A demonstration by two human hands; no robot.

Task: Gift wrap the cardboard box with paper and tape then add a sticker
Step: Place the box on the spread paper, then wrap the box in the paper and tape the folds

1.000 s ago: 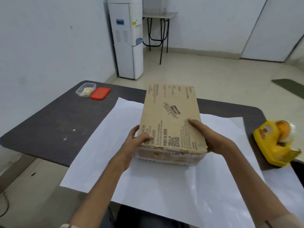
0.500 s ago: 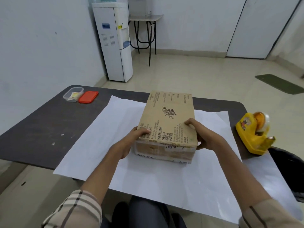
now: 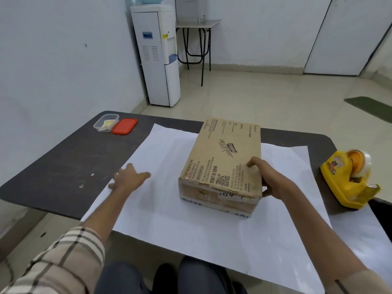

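Step in hand: positioning the box on the sheet; no fold is made yet.

The cardboard box (image 3: 224, 158) sits unwrapped on the white paper (image 3: 169, 209), right of the sheet's middle, on the dark counter (image 3: 63, 162). The right hand (image 3: 269, 179) grips the box's near right corner, thumb on top. The left hand (image 3: 129, 179) lies flat, fingers spread, at the paper's left edge. The next move probably calls for lifting that edge over the box while the right hand steadies it. The tape dispenser (image 3: 347, 181) stands near, to the right. The right hand's fingers are hidden behind the box wall. The paper's near right corner is cut off. The contents of the clear container (image 3: 106, 123) beside its red lid (image 3: 125, 126) are hard to make out; they may be stickers.
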